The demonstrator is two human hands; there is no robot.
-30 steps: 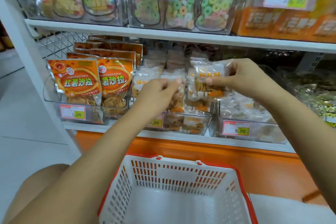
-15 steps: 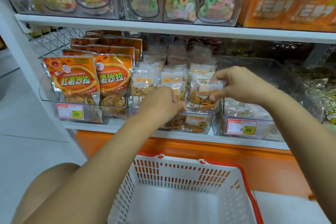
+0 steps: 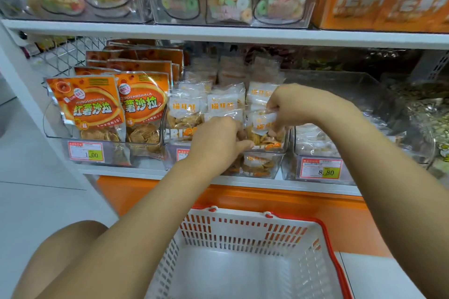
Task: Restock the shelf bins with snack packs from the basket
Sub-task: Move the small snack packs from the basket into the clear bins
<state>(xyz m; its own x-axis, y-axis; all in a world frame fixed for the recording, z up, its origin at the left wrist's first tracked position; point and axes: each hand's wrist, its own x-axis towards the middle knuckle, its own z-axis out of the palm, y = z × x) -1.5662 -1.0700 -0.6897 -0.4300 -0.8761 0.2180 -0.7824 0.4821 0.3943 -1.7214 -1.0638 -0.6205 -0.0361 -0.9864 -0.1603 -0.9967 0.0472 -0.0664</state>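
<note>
Partly hidden snack pack (image 3: 262,124), right hand (image 3: 301,107) pinching, left hand (image 3: 216,139) fingers unseen

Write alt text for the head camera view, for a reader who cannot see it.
A left hand and right hand together hold a clear snack pack at the front of the middle bin on a shop shelf. Orange packs fill the bin to the left, and a white basket with a red rim sits below.
</note>
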